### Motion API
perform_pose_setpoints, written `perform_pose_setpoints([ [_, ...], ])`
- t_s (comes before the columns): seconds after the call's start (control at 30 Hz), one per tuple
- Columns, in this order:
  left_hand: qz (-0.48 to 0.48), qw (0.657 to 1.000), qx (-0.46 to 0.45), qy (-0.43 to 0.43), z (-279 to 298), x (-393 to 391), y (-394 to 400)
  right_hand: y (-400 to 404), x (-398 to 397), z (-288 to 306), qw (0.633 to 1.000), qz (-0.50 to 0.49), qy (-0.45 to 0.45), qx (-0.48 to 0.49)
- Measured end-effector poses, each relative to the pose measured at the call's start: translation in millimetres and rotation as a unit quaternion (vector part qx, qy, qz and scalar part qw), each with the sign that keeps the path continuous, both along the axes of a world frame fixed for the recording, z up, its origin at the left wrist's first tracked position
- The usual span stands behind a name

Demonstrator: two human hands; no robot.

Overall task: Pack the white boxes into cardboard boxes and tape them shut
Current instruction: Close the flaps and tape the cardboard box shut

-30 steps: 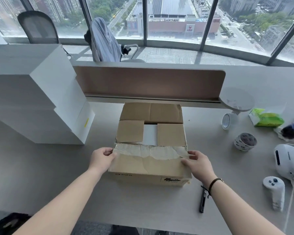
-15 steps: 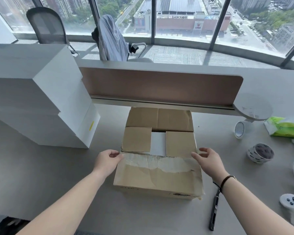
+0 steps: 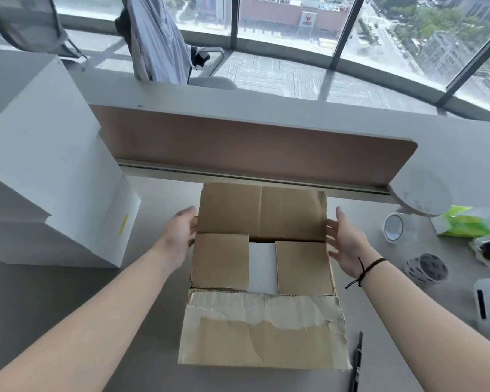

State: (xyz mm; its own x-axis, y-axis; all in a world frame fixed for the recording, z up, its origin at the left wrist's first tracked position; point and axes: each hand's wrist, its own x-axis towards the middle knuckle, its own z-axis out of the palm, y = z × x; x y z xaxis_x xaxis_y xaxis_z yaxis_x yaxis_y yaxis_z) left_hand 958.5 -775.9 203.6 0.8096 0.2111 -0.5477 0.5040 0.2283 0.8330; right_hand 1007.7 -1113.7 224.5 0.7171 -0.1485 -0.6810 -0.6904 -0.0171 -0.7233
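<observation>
Carton (image 3: 262, 250) sat mid-table, white box (image 3: 262, 263) inside, showing between folded side flaps. Left hand (image 3: 180, 234) and right hand (image 3: 344, 243) flanked far flap, fingers released, grasping nothing, probably poised to fold it shut.

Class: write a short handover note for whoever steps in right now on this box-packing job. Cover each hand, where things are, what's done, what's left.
Left hand: open, at the far flap's left edge.
Right hand: open, beside its right edge.
Cardboard box: on the desk, a white box showing inside; both side flaps folded in, far flap and near flap still open.
More white boxes stacked at left.
Tape rolls at right.
Left: close the long flaps, tape shut, pack the rest.
</observation>
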Motion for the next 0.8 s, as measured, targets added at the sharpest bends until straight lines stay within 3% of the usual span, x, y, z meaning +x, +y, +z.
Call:
perform_pose_setpoints([
  [0.1,0.036,0.999,0.003,-0.017,-1.1,-7.3,5.2,-8.9,-8.0,0.7,0.998,-0.043,-0.024,0.025],
  [0.2,0.017,0.998,0.047,-0.039,-1.5,-25.0,8.5,-19.6,-26.5,-1.9,0.999,-0.006,-0.037,0.022],
  [0.3,-0.056,0.984,0.153,-0.074,0.5,-49.8,6.3,-25.2,-54.3,-4.2,0.993,0.087,-0.071,-0.039],
  [0.43,-0.206,0.920,0.320,-0.091,-5.4,-88.5,5.9,-30.6,-94.1,-12.5,0.951,0.244,-0.139,-0.127],
  [0.57,-0.195,0.923,0.319,-0.098,-18.4,-111.0,-1.7,-27.5,-117.8,-26.9,0.923,0.278,-0.168,-0.206],
  [0.8,-0.226,0.893,0.377,-0.099,-27.1,-125.4,-13.9,-17.5,-145.5,-43.4,0.877,0.259,-0.230,-0.333],
])
